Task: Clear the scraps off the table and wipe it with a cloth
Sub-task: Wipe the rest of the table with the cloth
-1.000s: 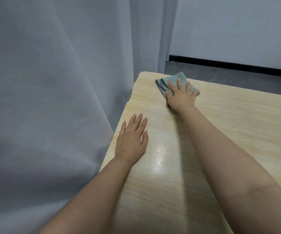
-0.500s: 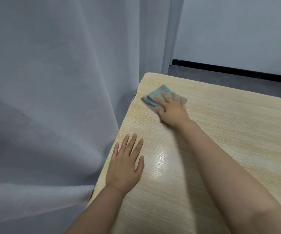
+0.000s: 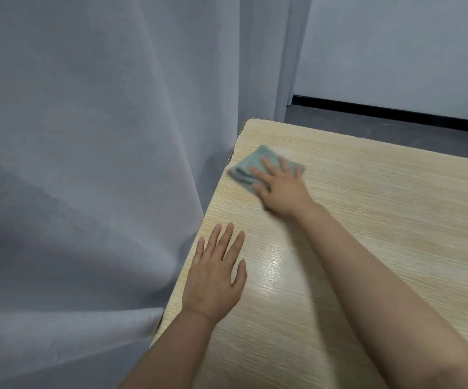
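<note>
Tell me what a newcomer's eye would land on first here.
First, the right hand pressing a blurred grey-green cloth flat on the pale wooden table, near its far left corner. Next, the left hand resting flat by the table's left edge, closer in. A grey curtain fills the left side.

Pale wood-grain laminate surface [image 3: 381,234] with a cloth and two hands on it

The surface's far left corner is chipped along the edge, and a glossy patch reflects light near its left side. A folded grey-green cloth [image 3: 248,168] (blurred) lies flat near that corner, just inside the left edge, pressed under the straight fingers of the right hand [image 3: 282,192]. The left hand [image 3: 214,276] rests palm down, fingers spread, by the left edge, nearer the person.
</note>
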### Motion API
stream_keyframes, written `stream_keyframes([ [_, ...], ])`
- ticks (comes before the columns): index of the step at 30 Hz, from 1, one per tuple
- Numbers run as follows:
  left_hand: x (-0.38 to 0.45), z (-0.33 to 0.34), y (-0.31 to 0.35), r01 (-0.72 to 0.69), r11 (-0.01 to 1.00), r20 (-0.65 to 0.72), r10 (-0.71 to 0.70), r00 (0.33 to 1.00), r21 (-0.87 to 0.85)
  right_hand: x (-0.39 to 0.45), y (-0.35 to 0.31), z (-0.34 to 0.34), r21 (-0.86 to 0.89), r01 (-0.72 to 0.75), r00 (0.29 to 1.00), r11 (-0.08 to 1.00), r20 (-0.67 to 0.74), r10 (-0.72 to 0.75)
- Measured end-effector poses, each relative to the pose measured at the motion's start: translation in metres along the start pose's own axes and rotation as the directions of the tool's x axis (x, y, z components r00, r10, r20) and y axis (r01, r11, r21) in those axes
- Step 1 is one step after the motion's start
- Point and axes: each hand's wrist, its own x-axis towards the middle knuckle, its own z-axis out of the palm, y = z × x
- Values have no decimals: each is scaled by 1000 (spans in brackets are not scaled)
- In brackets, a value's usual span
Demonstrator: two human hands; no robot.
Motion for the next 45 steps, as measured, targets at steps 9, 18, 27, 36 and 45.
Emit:
stream_keyframes([
  [9,0,1,0,-5,1000,8,5,1000,1,-14,-4,8,65,-324,942,944,-74,328],
  [18,0,0,0,1,1000,-7,-1,1000,-10,-20,14,2,87,-10,1000,996,16,9],
  [27,-2,-6,2,24,999,39,-22,999,-38,-47,-35,22,79,-56,997,995,-50,60],
  [36,-44,-18,5,82,993,98,-73,993,-88,-35,7,8,105,-280,958,954,-41,285],
  [45,-89,-6,5,69,997,44,-67,997,-37,-83,-78,41,11,292,956,956,34,-292],
])
